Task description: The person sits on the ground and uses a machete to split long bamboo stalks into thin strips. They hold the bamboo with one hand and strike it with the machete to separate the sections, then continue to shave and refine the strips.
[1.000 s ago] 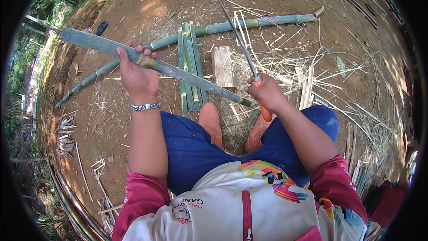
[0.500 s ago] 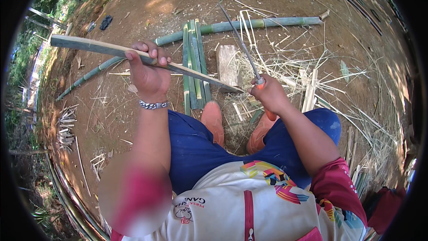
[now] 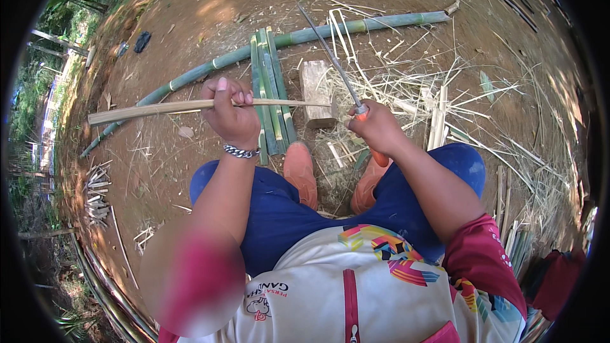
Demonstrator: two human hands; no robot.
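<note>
Ground: bare earth (image 3: 190, 0), littered with pale shavings (image 3: 406, 89); its far edges bend away and blur at the rim.
Long pole: green bamboo pole (image 3: 368, 24) lying across the ground beyond the feet — its left end passes behind the strip.
Split pieces: green bamboo slats (image 3: 270, 89) bundled beside a wooden block (image 3: 316, 92).
Strip: pale bamboo strip (image 3: 152, 110), now near level; half a second ago it sloped down to the right.
Left hand (image 3: 234, 114): grip closed around the strip, mid-length.
Right hand (image 3: 376, 128): grip closed on the knife (image 3: 330, 57); the orange handle is mostly hidden in the fist.
Lower left: sleeve blurred.
</note>
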